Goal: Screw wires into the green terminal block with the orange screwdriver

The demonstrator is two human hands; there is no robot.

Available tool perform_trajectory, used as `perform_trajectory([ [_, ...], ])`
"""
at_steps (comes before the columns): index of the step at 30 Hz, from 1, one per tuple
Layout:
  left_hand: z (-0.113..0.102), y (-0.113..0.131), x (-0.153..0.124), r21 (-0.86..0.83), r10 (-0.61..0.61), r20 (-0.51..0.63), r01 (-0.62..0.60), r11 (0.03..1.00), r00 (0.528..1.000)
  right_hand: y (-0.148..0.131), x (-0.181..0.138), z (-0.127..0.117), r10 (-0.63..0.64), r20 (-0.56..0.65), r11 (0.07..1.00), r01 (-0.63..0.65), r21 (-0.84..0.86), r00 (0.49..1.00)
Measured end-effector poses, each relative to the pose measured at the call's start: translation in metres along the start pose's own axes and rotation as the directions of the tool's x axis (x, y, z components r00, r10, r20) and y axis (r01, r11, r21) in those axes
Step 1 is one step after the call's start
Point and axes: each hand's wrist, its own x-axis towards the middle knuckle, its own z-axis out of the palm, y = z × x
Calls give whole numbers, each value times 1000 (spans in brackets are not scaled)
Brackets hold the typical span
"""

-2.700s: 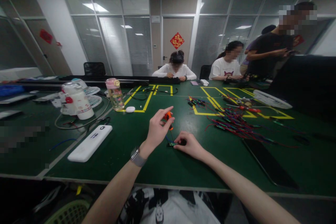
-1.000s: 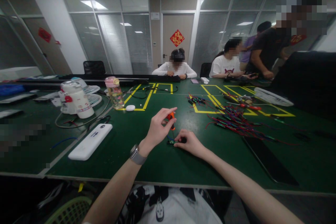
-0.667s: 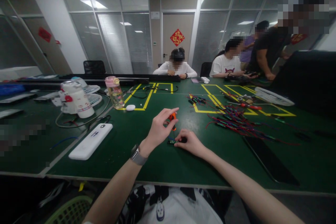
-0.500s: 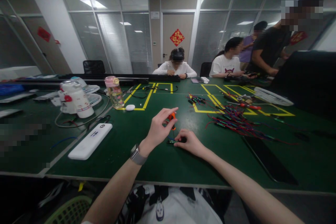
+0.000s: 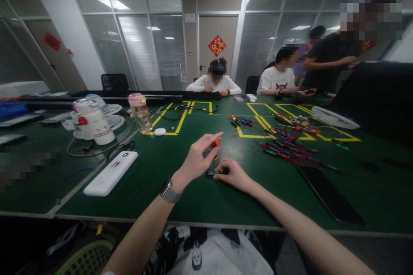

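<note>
My left hand [image 5: 199, 154] is closed round the orange-and-black handle of a screwdriver [image 5: 216, 142], its index finger stretched along the top. The screwdriver stands nearly upright, and its thin shaft runs down to a small green circuit board [image 5: 211, 173] lying on the table. Whether the tip sits in a screw is too small to tell. My right hand [image 5: 232, 173] pinches the right end of that board between thumb and fingers, resting on the tabletop. The fingers hide that end of the board.
Right of my hands lies a heap of circuit boards with red and blue wires [image 5: 284, 146], near a black phone-like slab [image 5: 329, 193]. A white power bank [image 5: 111, 174], a white jug [image 5: 93, 120] and a pink-lidded bottle [image 5: 140, 114] stand left. Several people are around the green table [image 5: 193, 206].
My left hand and the screwdriver handle have shifted slightly right, the shaft now more upright. My right hand stays on the board. The standing person at right has raised an arm.
</note>
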Motion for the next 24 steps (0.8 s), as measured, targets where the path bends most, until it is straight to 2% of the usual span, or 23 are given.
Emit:
perform_trajectory([
  [9,3,10,7,30,31,59,-33,999,998,-1,-1,2,-52,-16,999,52,-5,999],
  [11,5,11,9,114,37,4,-37,993,999,-1,-1,4,-26,-17,1000,26,16,1000],
  [14,5,8,7,364,65,-126,-15,931,990,-1,-1,5,12,-23,1000,-11,29,1000],
  [17,1,5,5,521,112,-134,-26,853,985,-1,-1,5,13,-20,1000,-13,18,1000],
  [19,-3,4,4,431,108,-97,-57,900,989,0,-1,4,3,-14,1000,-3,19,1000],
  [21,-7,2,6,192,63,-61,-50,980,996,0,-1,4,-4,-12,1000,4,17,1000],
  [23,-9,-2,8,-11,0,-25,0,1000,1000,-1,-1,4,1,-13,1000,-1,16,1000],
  [24,-9,-4,9,-13,-25,-41,24,1000,999,-1,-1,4,5,-14,1000,-5,17,1000],
])
